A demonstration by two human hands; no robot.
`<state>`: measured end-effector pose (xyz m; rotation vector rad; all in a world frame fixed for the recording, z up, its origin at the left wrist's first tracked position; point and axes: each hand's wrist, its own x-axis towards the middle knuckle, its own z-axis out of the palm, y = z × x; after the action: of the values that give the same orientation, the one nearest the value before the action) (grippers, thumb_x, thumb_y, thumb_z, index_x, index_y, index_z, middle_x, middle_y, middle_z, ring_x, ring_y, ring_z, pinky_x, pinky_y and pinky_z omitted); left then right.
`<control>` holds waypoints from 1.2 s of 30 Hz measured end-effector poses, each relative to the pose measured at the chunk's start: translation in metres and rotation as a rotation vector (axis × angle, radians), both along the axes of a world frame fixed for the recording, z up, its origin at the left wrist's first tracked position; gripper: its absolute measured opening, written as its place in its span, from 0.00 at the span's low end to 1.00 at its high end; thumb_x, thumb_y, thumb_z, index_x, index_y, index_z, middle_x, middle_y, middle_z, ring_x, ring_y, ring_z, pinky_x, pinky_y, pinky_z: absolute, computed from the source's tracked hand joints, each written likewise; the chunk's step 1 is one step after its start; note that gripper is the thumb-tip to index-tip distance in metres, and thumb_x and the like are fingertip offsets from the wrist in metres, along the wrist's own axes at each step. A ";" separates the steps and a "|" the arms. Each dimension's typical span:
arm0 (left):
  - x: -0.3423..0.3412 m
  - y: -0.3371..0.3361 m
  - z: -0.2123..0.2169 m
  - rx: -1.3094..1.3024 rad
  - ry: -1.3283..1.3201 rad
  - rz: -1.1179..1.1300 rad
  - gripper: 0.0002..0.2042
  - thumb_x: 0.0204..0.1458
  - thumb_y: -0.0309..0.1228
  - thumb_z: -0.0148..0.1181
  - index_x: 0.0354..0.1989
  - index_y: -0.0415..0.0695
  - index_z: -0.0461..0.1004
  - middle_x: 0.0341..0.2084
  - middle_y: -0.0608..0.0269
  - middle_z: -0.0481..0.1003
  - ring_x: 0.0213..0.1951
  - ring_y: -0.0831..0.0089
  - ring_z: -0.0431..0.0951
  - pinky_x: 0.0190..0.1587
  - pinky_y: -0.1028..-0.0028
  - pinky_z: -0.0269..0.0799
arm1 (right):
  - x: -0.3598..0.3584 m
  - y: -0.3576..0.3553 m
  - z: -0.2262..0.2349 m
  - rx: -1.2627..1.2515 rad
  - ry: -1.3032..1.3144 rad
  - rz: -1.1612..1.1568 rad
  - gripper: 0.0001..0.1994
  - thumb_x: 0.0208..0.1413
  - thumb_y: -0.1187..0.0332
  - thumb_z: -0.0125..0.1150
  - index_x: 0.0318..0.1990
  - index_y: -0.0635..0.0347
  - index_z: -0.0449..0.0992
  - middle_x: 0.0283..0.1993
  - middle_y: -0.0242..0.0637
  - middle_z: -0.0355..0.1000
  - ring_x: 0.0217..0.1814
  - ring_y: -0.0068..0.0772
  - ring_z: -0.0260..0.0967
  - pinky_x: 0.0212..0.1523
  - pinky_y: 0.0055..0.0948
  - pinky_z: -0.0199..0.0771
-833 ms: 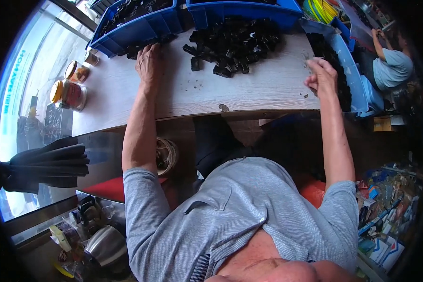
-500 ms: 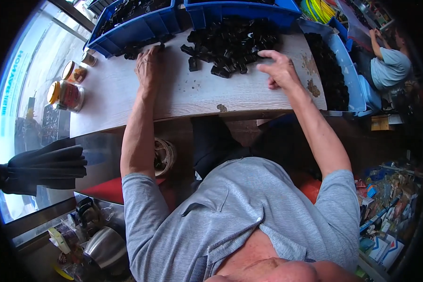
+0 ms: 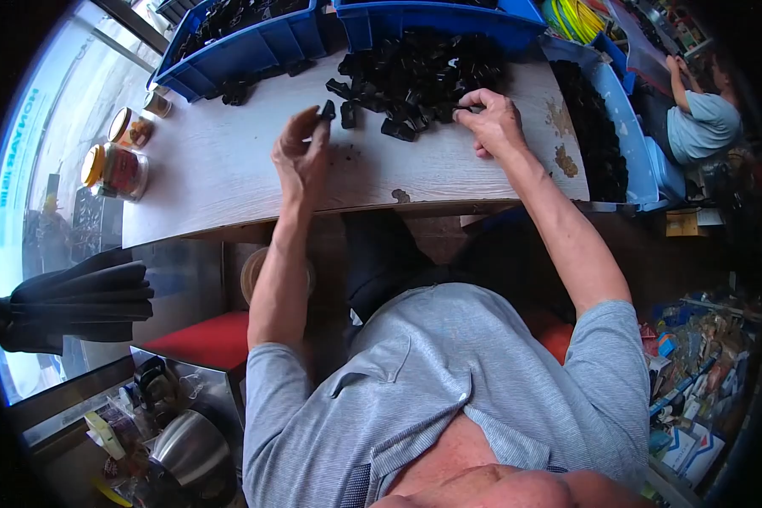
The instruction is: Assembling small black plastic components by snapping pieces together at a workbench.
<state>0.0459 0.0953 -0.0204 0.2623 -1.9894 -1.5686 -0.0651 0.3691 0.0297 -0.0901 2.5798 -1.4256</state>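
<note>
One small black plastic block (image 3: 328, 111) pinched between thumb and fingers of left hand (image 3: 300, 152), just left of loose heap of black plastic parts (image 3: 415, 74). Heap lies toward far edge of pale wood-grain bench (image 3: 229, 169), before blue rectangular plastic bin (image 3: 449, 19). Right hand (image 3: 495, 127): fingers curled, thumb and forefinger nearly together at heap's near right side; hold on a part cannot be told.

Wide downward fisheye from head height
</note>
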 end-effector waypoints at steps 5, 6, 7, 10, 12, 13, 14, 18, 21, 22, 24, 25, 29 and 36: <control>0.019 0.050 -0.003 0.164 0.064 -0.090 0.13 0.59 0.23 0.61 0.52 0.38 0.78 0.39 0.61 0.82 0.39 0.76 0.80 0.43 0.78 0.75 | 0.005 0.010 0.006 0.010 -0.159 -0.103 0.13 0.53 0.61 0.71 0.42 0.57 0.80 0.24 0.32 0.74 0.17 0.23 0.69 0.15 0.27 0.73; 0.022 0.059 -0.003 0.180 0.075 -0.115 0.13 0.59 0.23 0.61 0.52 0.38 0.78 0.39 0.62 0.82 0.39 0.77 0.80 0.42 0.79 0.75 | 0.005 0.014 0.006 0.012 -0.159 -0.105 0.13 0.53 0.61 0.71 0.42 0.57 0.80 0.24 0.32 0.74 0.17 0.23 0.69 0.15 0.27 0.73; 0.025 0.067 -0.001 0.176 0.083 -0.160 0.12 0.59 0.22 0.61 0.52 0.39 0.78 0.39 0.63 0.82 0.38 0.78 0.79 0.40 0.80 0.74 | 0.006 0.016 0.006 0.026 -0.166 -0.110 0.14 0.54 0.60 0.70 0.42 0.58 0.80 0.24 0.33 0.74 0.16 0.23 0.69 0.15 0.26 0.73; 0.024 0.094 0.002 0.268 0.067 -0.204 0.13 0.60 0.23 0.62 0.52 0.38 0.77 0.38 0.64 0.81 0.37 0.82 0.77 0.38 0.81 0.73 | 0.013 0.022 0.010 0.013 -0.204 -0.101 0.15 0.56 0.57 0.69 0.40 0.58 0.78 0.21 0.31 0.69 0.15 0.23 0.66 0.15 0.26 0.70; 0.026 0.103 0.008 0.230 -0.023 -0.260 0.12 0.59 0.21 0.61 0.52 0.38 0.77 0.39 0.64 0.80 0.38 0.83 0.76 0.39 0.82 0.72 | 0.020 0.024 0.014 -0.013 -0.234 -0.087 0.15 0.57 0.55 0.68 0.39 0.58 0.77 0.17 0.30 0.64 0.14 0.22 0.64 0.13 0.25 0.66; 0.025 0.107 0.008 0.210 0.000 -0.258 0.12 0.60 0.21 0.60 0.52 0.38 0.77 0.39 0.64 0.80 0.38 0.83 0.76 0.40 0.82 0.72 | 0.023 0.023 0.016 -0.014 -0.259 -0.050 0.15 0.57 0.55 0.68 0.39 0.58 0.77 0.18 0.29 0.64 0.14 0.21 0.63 0.13 0.25 0.67; 0.024 0.109 0.009 0.190 0.023 -0.255 0.12 0.60 0.21 0.60 0.52 0.37 0.77 0.39 0.64 0.80 0.38 0.83 0.76 0.40 0.82 0.72 | 0.027 0.022 0.019 -0.014 -0.284 -0.013 0.16 0.57 0.54 0.68 0.39 0.58 0.77 0.18 0.29 0.64 0.13 0.21 0.63 0.13 0.25 0.67; 0.018 0.113 0.005 0.179 0.077 -0.286 0.12 0.60 0.21 0.59 0.52 0.37 0.77 0.39 0.64 0.81 0.39 0.82 0.77 0.41 0.81 0.72 | 0.033 0.027 0.022 -0.040 -0.257 0.015 0.14 0.54 0.61 0.70 0.43 0.58 0.77 0.18 0.28 0.64 0.14 0.19 0.63 0.13 0.23 0.68; 0.016 0.114 0.007 0.153 0.031 -0.279 0.12 0.60 0.21 0.59 0.52 0.37 0.77 0.39 0.63 0.81 0.41 0.81 0.77 0.43 0.80 0.73 | 0.032 0.034 0.018 -0.169 -0.100 0.081 0.19 0.51 0.67 0.70 0.50 0.58 0.75 0.17 0.27 0.64 0.14 0.19 0.63 0.13 0.23 0.67; 0.014 0.115 0.007 0.133 0.056 -0.274 0.12 0.58 0.20 0.60 0.51 0.36 0.77 0.37 0.61 0.81 0.38 0.79 0.79 0.39 0.78 0.75 | 0.030 0.034 0.018 -0.170 -0.100 0.081 0.19 0.51 0.67 0.70 0.50 0.58 0.75 0.17 0.27 0.64 0.14 0.19 0.63 0.13 0.23 0.67; 0.010 0.117 0.007 0.112 0.080 -0.271 0.12 0.56 0.19 0.61 0.49 0.36 0.77 0.35 0.59 0.81 0.35 0.76 0.81 0.35 0.77 0.77 | 0.026 0.033 0.018 -0.111 -0.114 0.158 0.23 0.50 0.70 0.68 0.55 0.59 0.73 0.17 0.26 0.63 0.14 0.19 0.63 0.13 0.23 0.67; 0.008 0.117 0.007 0.022 0.084 -0.249 0.13 0.55 0.20 0.62 0.49 0.37 0.77 0.35 0.56 0.82 0.34 0.73 0.82 0.34 0.75 0.78 | 0.025 0.030 0.021 -0.112 -0.115 0.159 0.23 0.50 0.70 0.68 0.55 0.59 0.73 0.17 0.26 0.63 0.14 0.19 0.63 0.13 0.23 0.67; 0.004 0.118 0.011 -0.112 0.095 -0.261 0.14 0.54 0.21 0.62 0.49 0.39 0.77 0.36 0.50 0.81 0.33 0.63 0.84 0.32 0.71 0.79 | 0.020 0.026 0.023 0.074 -0.159 0.216 0.21 0.49 0.70 0.67 0.53 0.56 0.76 0.25 0.33 0.74 0.17 0.22 0.67 0.15 0.25 0.71; -0.002 0.113 0.018 -0.416 0.089 -0.232 0.14 0.55 0.21 0.61 0.50 0.40 0.78 0.41 0.53 0.81 0.39 0.64 0.84 0.37 0.70 0.79 | 0.021 0.027 0.018 0.042 -0.202 0.299 0.18 0.49 0.71 0.67 0.49 0.58 0.76 0.18 0.25 0.64 0.13 0.19 0.62 0.12 0.22 0.62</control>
<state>0.0441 0.2083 -0.0022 -0.2059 -2.2756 -1.2286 -0.0445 0.3965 0.0474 -0.2954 2.3157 -1.2053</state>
